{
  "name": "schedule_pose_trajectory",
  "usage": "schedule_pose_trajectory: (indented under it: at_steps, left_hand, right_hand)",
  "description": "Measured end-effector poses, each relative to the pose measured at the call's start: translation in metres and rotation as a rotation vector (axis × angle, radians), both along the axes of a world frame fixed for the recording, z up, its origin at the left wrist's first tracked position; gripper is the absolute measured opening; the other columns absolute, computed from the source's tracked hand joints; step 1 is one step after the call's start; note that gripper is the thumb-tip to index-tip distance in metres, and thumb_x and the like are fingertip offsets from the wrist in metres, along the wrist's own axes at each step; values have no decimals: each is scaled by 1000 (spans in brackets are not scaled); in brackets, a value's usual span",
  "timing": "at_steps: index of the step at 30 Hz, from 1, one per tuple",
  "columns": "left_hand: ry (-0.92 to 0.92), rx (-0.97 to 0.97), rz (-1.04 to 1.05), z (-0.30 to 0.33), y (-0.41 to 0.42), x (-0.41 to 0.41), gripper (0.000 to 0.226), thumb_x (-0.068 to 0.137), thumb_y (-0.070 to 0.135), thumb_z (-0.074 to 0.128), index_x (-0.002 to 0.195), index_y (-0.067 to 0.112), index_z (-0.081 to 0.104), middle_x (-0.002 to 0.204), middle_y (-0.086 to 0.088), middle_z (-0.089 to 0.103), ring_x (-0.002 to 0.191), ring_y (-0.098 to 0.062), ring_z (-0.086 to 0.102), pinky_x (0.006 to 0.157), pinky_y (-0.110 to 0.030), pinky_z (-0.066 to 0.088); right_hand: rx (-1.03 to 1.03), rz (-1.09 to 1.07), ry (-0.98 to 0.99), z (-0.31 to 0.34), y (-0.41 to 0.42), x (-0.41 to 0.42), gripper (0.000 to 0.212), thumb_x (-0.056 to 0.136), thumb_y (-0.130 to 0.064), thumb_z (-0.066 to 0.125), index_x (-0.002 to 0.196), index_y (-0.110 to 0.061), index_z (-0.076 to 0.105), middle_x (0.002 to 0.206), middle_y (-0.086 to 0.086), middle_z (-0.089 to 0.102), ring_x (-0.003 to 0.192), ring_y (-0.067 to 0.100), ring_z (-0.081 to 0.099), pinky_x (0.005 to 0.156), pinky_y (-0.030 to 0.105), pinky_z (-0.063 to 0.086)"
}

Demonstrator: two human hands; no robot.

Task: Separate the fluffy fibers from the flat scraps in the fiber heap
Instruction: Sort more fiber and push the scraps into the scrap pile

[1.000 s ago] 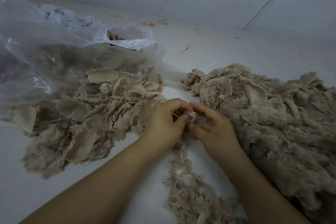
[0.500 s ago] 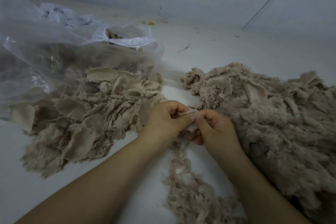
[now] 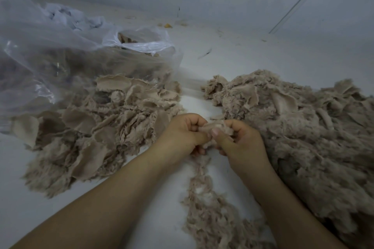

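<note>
A small beige fiber tuft (image 3: 214,127) is pinched between the left hand (image 3: 183,134) and right hand (image 3: 240,140), mid-floor between the 2 piles, and should be pulled apart slowly so that fluff is freed from any flat scrap.

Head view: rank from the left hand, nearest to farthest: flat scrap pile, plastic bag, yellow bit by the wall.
1. Flat scrap pile: just left of the left hand, touching or nearly so.
2. Plastic bag: farther back on the left, behind the pile.
3. Yellow bit: far back, near the wall.
</note>
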State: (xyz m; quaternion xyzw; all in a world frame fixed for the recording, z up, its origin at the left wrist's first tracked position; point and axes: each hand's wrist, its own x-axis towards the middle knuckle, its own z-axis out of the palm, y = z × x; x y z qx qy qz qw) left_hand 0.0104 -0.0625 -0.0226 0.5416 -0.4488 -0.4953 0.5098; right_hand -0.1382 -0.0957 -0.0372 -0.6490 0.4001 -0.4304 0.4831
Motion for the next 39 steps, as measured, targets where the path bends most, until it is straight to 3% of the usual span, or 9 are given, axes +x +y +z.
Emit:
schedule_pose_trajectory:
  at_steps: [2,7,10,13,21,25,30,35,39]
  left_hand:
    - [-26,15,-7,2,0,0,26,84,-11,60,71,11,62,53,-3,56,42,-14,49,43,-24,41]
    - [-119,8,-178,9,5,0,12,84,-5,66,77,2,59,63,-13,52,55,-24,51,50,-29,43]
    - [-61,-10,-163,8,6,-1,32,89,13,70,76,-10,52,65,-13,43,57,-23,41,53,-28,33]
    - [-74,16,-196,8,6,0,29,90,8,66,67,-4,53,52,-5,44,45,-10,39,46,-20,32]
    - [-93,26,-287,7,5,5,27,87,3,68,72,-16,55,60,-11,44,50,-15,37,48,-25,30]
    - [76,-36,-72,-1,2,3,29,81,16,72,59,7,56,49,-5,42,43,-13,36,43,-22,27]
    - [154,-53,0,-7,0,2,23,87,16,69,69,6,58,52,-5,49,46,-16,44,46,-22,36]
    - [225,-88,14,-9,-1,2,14,90,17,66,84,4,63,75,-21,56,68,-32,48,58,-34,41]
    - [213,-93,19,-9,-1,2,17,90,15,65,75,8,65,60,-12,57,49,-22,50,45,-24,41]
  right_hand:
    - [32,-45,-33,0,-1,-2,18,93,-16,64,76,-21,71,63,-3,69,55,6,61,50,20,49]
    - [39,-65,-81,0,0,-3,47,95,-30,61,84,16,58,72,37,55,54,29,51,50,36,47]
    - [50,-38,-82,3,2,-3,39,91,-29,66,79,8,65,65,27,60,56,19,54,50,27,46]
    - [46,-63,-93,3,1,-2,37,96,-24,60,78,8,64,72,34,57,59,20,51,53,31,43]
    - [59,-82,-112,5,2,-1,43,99,-25,55,70,7,64,61,25,60,55,22,53,53,29,44]
    - [159,50,-138,10,6,-1,45,88,-48,54,77,-11,76,68,13,72,55,22,65,50,29,53]
    - [78,76,-72,5,2,-1,25,78,-35,68,70,-11,70,56,6,67,49,13,61,47,21,49]
    - [121,135,-89,3,2,-1,41,70,-40,71,79,0,67,65,8,72,56,14,68,49,20,50]
    - [136,155,-76,2,1,-2,8,78,-18,75,79,-11,70,62,4,71,55,10,66,50,18,50]
